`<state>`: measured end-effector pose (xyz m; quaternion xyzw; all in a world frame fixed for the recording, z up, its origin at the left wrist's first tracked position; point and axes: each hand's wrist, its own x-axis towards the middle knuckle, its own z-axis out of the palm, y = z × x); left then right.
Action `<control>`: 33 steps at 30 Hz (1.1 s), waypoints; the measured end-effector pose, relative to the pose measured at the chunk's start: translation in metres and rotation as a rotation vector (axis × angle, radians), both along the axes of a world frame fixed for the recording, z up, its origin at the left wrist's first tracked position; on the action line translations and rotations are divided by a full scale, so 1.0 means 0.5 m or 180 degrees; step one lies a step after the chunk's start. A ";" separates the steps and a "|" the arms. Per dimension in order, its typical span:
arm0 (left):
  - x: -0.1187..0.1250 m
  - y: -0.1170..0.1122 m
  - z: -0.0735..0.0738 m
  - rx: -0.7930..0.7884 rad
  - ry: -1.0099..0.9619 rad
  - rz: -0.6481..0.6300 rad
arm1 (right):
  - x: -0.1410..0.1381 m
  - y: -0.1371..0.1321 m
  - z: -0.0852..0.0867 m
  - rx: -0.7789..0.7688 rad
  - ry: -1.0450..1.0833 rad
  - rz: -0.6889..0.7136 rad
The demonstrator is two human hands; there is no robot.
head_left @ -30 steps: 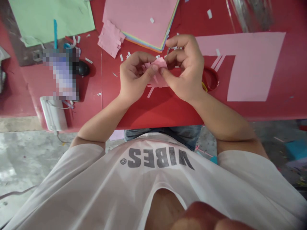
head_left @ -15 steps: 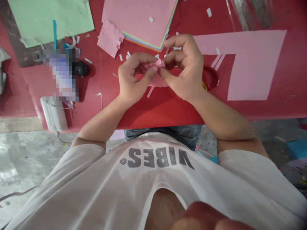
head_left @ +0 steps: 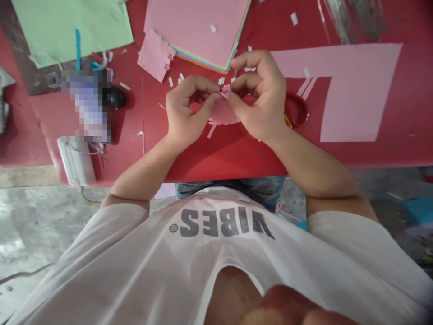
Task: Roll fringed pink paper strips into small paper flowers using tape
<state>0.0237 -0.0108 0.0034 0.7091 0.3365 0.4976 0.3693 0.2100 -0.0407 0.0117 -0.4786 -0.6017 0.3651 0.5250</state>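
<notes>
My left hand [head_left: 187,110] and my right hand [head_left: 260,97] meet over the red table [head_left: 219,153]. Both pinch a small pink paper piece [head_left: 223,110] with a fringed lower edge, thumbs and forefingers closed on its top. The piece hangs between my hands just above the table. Red-handled scissors [head_left: 297,110] lie right behind my right hand, partly hidden by it.
A stack of coloured paper with a pink top sheet [head_left: 199,27] lies at the back, a cut pink scrap [head_left: 155,54] beside it. A large cut pink sheet [head_left: 352,85] lies right, a green sheet [head_left: 71,25] back left. White paper bits litter the table. A white device [head_left: 76,160] sits at the left edge.
The visible top of the pink piece has shrunk as my fingers closed further over it; more of it now hangs below. My hands stayed in place.
</notes>
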 end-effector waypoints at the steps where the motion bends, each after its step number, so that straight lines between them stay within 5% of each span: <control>1: 0.000 0.001 -0.001 -0.0011 -0.0004 0.0017 | 0.000 -0.001 0.002 -0.0021 -0.0022 -0.0014; 8: 0.000 0.000 -0.005 0.0000 0.0118 0.0162 | 0.001 -0.012 0.023 -0.0006 -0.0242 0.0100; 17: 0.001 0.003 -0.009 -0.0268 0.0179 0.0123 | 0.002 -0.004 -0.005 0.0218 -0.0595 -0.0031; 33: -0.009 0.037 -0.066 -0.0903 -0.0386 -0.0100 | 0.008 -0.003 0.008 0.0098 -0.0903 0.0252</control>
